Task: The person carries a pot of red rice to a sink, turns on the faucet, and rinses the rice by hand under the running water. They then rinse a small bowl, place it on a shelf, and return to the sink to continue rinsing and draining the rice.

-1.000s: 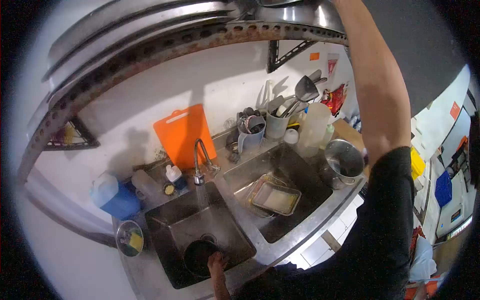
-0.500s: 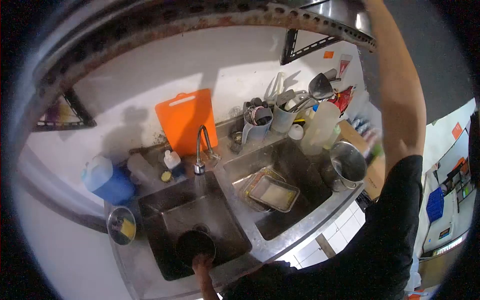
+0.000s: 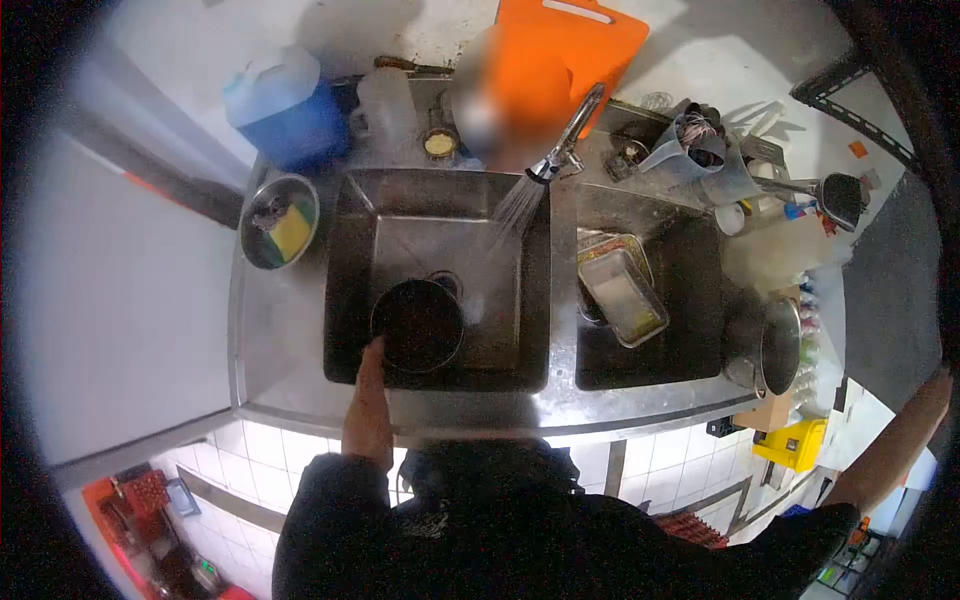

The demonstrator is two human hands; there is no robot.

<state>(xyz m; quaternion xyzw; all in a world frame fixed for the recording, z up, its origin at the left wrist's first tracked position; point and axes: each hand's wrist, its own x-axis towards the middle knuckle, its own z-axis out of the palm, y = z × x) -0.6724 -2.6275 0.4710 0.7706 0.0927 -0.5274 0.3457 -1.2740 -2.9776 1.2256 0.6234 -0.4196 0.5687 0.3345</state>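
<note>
My left hand is closed at the near left rim of a dark round pan. The pan rests in the left sink basin, beside the drain; its inside is too dark to make out. A tap sprays water into the same basin, to the right of the pan. My right hand is stretched far out to the right, at the dark edge of the view, where its fingers cannot be made out. No object shows in it.
Rectangular trays lie in the right basin. A bowl with a sponge and a blue-filled jug stand left. An orange cutting board leans behind. Utensil containers and a steel pot are on the right.
My right arm has come down from the overhead shelf and now reaches out to the right. The view has turned and tilted down. My left hand stays at the pan.
</note>
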